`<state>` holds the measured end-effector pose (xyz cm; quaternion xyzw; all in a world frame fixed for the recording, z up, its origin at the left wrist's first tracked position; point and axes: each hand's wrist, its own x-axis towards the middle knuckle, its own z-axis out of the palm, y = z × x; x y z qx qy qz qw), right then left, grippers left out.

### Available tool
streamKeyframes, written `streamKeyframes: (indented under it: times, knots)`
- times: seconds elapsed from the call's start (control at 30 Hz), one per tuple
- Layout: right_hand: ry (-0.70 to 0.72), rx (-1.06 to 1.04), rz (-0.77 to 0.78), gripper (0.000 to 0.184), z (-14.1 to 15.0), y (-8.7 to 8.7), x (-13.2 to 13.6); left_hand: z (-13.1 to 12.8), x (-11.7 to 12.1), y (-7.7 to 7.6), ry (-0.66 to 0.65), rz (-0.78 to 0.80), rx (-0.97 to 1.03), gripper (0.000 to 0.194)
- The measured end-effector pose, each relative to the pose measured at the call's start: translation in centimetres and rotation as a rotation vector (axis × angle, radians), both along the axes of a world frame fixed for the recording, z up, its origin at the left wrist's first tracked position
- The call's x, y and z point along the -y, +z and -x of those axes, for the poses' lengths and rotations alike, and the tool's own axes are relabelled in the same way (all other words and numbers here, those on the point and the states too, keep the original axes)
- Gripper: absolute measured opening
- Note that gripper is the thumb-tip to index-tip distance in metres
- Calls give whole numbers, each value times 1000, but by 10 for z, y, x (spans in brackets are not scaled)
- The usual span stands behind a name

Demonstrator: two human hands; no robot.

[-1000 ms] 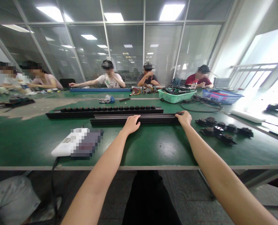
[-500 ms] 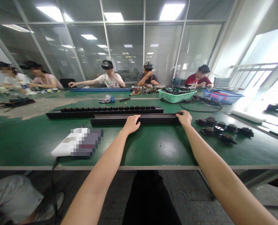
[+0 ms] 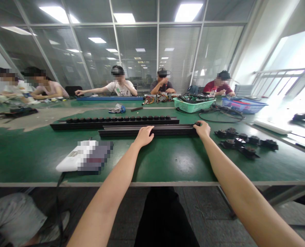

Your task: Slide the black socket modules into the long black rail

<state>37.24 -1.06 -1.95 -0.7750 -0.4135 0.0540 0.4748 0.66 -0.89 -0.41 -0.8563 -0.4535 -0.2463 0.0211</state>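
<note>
My left hand [image 3: 143, 136] and my right hand [image 3: 202, 129] both lie on a long black metal rail [image 3: 168, 130] that runs across the green workbench [image 3: 168, 161]. My left hand is over its middle, and my right hand curls around its right end. Just behind it lies a second black rail [image 3: 113, 122] carrying a row of several small black knobs. Several black fittings [image 3: 245, 142] lie to the right of my right hand. The rail's underside is hidden.
A pixelated white-and-grey object [image 3: 85, 156] lies near the bench's front edge [image 3: 142, 184]. A green basket of cables [image 3: 193, 105], a coiled black cable [image 3: 221, 115] and a blue basket [image 3: 242, 106] stand farther back. Several people sit working along the far side.
The view has shifted very slightly. Both hands and the rail keep their places.
</note>
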Motion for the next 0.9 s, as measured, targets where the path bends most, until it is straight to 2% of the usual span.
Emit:
streamKeyframes:
  times: [0.27, 0.5, 0.9]
  knots:
    - [-52, -23, 41, 48, 0, -1, -1, 0, 1, 1, 0, -3, -6, 52]
    - [-36, -28, -6, 37, 1, 0, 1, 0, 0, 0, -8, -4, 14, 52]
    - [-52, -28, 12, 38, 1, 3, 5, 0, -1, -1, -4, -4, 12, 52]
